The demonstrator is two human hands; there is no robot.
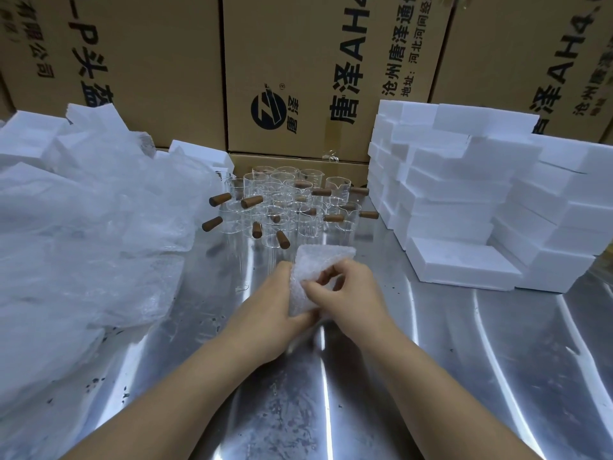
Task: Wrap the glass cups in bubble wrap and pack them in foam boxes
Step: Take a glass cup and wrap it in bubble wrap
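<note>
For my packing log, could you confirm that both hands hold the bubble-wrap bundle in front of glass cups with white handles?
Not quite: the head view shows the glass cups have brown handles, not white. Both the left hand and right hand do hold the bubble-wrap bundle.

Glossy steel table, clear glass cups with matt wooden handles, matt foam boxes.

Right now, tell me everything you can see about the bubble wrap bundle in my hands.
The bundle is a small, whitish, translucent wad of bubble wrap, dimpled, folded into a rough wedge. It sits low over the steel table, nearer than the cups. The left hand grips its left side; the right hand pinches a fold on its right. Its contents are hidden.
</note>
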